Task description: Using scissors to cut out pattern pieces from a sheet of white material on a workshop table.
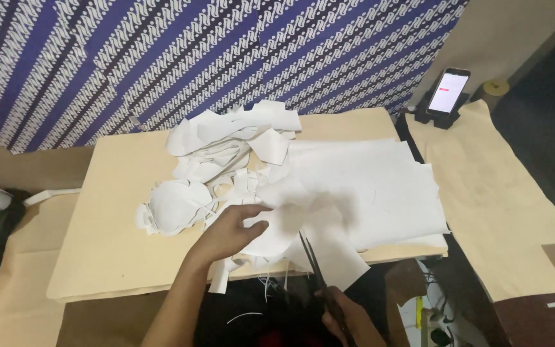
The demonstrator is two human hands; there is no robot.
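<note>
Your left hand (229,232) rests on a paper piece (277,228) at the board's (117,244) near edge, scissors (313,263) in your right hand (345,318) just right of it. Paper scraps (220,160) lie behind, paper sheets (374,186) to the right, a phone (448,91) far right behind.

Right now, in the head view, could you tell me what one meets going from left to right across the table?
Pile of cut white scraps → left hand → scissors → large white sheet → phone on its stand.
</note>
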